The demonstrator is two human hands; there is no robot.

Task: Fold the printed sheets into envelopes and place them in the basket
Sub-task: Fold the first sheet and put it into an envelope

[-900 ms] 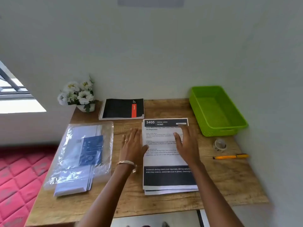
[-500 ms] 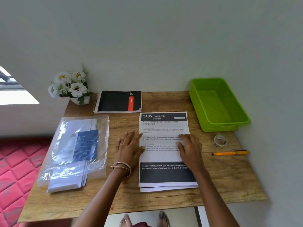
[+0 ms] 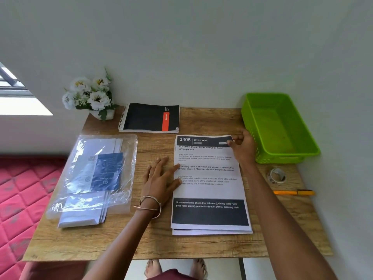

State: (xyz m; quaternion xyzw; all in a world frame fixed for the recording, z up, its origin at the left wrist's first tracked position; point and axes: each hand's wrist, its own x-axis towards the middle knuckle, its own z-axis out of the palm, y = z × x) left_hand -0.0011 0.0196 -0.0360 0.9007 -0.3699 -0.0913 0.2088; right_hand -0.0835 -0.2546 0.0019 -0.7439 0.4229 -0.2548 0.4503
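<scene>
Since the earlier frame, the right hand (image 3: 243,147) has been moved from mid-page up to the top right corner of the printed sheets (image 3: 209,184), where the top sheet's corner is pinched and slightly lifted. Flat, with fingers spread, the left hand (image 3: 161,178) is rested on the stack's left edge. Envelopes (image 3: 92,178) are kept in plastic to the left; the green basket (image 3: 280,156) is unfilled. Folding is judged to be just starting; next, one sheet must be peeled free
</scene>
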